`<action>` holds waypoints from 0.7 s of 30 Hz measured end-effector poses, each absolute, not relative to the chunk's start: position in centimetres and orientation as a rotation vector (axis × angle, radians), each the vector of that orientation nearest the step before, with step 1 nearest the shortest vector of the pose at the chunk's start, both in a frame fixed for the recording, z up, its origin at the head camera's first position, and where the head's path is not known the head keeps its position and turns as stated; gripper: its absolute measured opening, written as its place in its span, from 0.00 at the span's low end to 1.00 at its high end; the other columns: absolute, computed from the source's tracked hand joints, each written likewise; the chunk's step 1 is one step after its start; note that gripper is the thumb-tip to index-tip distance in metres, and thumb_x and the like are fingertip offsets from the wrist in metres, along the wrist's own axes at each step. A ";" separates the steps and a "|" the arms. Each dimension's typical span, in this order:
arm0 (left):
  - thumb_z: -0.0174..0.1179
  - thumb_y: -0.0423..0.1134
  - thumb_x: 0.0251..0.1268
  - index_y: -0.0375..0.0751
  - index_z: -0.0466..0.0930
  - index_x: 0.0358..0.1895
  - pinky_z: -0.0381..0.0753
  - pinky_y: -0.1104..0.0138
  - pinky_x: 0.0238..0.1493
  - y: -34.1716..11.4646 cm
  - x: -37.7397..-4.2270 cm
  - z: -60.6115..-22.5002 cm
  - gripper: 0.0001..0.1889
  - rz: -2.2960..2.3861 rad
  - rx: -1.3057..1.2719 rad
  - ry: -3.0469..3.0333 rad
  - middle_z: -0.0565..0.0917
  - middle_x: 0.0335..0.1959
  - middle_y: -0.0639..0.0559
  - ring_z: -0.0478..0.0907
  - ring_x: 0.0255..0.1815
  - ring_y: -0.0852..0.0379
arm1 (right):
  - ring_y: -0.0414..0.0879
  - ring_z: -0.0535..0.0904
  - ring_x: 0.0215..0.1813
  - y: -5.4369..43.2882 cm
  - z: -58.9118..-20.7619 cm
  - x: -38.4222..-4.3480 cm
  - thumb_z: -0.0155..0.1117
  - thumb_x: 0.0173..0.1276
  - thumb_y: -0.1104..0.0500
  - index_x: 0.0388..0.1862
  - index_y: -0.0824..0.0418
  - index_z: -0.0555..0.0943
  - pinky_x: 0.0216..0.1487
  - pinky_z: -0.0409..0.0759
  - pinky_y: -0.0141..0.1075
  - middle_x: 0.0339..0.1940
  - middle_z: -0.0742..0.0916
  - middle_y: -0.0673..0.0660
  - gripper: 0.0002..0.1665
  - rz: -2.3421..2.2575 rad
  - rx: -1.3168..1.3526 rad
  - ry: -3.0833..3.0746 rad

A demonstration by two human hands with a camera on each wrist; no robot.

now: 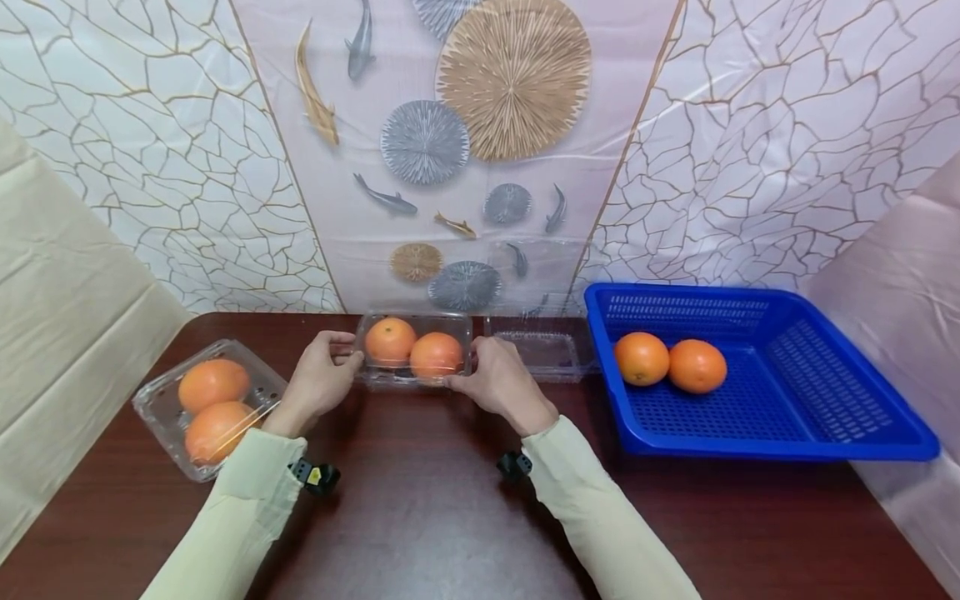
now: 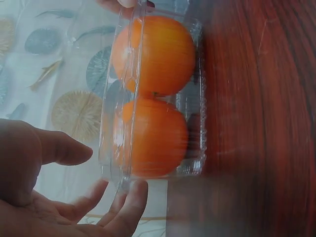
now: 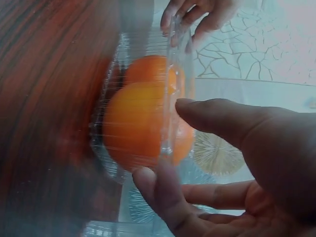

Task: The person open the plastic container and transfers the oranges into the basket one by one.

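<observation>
A clear plastic clamshell box (image 1: 415, 379) with two oranges (image 1: 436, 356) inside sits near the back of the table, its lid over the fruit. My left hand (image 1: 324, 375) is at the box's left end. In the left wrist view, its fingertips (image 2: 138, 190) touch the rim there while the thumb stands apart from the plastic. At the right end, my right hand (image 1: 501, 377) pinches the rim near the front corner, with the thumb (image 3: 190, 111) at the lid edge and fingers around the end.
Another clear box (image 1: 258, 379) holding two oranges stands on the left. Right of the middle box is an open clear box (image 1: 536, 354) without fruit. A blue basket (image 1: 750, 446) at the right contains two oranges (image 1: 697, 367). A patterned sheet (image 1: 480, 233) backs the table (image 1: 420, 517).
</observation>
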State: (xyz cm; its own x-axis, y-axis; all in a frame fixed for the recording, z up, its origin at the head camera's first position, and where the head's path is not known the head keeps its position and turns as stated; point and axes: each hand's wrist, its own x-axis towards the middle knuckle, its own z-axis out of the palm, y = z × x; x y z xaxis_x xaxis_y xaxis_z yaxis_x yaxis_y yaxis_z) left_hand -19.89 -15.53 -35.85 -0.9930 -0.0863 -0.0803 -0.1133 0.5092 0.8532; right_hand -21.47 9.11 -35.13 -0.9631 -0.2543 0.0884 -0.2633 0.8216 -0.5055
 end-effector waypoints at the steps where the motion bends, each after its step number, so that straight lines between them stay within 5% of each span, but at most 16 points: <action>1: 0.50 0.37 0.79 0.30 0.62 0.72 0.82 0.54 0.61 -15.4 -19.9 -36.0 0.24 1.546 -0.180 2.707 0.73 0.65 0.32 0.73 0.66 0.39 | 0.48 0.78 0.32 9.1 -35.1 -21.4 0.81 0.57 0.46 0.30 0.63 0.82 0.29 0.77 0.34 0.26 0.82 0.55 0.23 0.814 0.413 -2.981; 9: 0.58 0.44 0.77 0.33 0.61 0.73 0.78 0.50 0.68 -15.1 -20.0 -36.5 0.30 1.632 -0.210 2.647 0.71 0.68 0.33 0.70 0.70 0.39 | 0.54 0.84 0.39 8.7 -34.4 -21.6 0.85 0.51 0.47 0.37 0.68 0.84 0.39 0.85 0.42 0.32 0.86 0.59 0.28 0.816 0.325 -2.971; 21: 0.80 0.39 0.53 0.33 0.56 0.77 0.75 0.47 0.71 -15.1 -20.9 -36.0 0.51 1.525 -0.185 2.617 0.69 0.70 0.33 0.68 0.70 0.38 | 0.53 0.84 0.46 8.1 -33.4 -22.7 0.86 0.49 0.47 0.50 0.68 0.84 0.47 0.87 0.41 0.44 0.89 0.60 0.36 0.937 0.163 -3.055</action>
State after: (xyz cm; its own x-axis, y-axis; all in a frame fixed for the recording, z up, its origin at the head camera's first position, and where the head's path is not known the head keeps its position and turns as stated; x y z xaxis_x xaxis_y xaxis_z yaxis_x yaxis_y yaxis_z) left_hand -20.89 -15.11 -36.01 -0.9869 -0.0511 -0.1531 -0.1583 0.4889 0.8579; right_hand -22.66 8.06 -33.37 -0.9931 -0.1143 -0.0251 -0.0805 0.8234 -0.5617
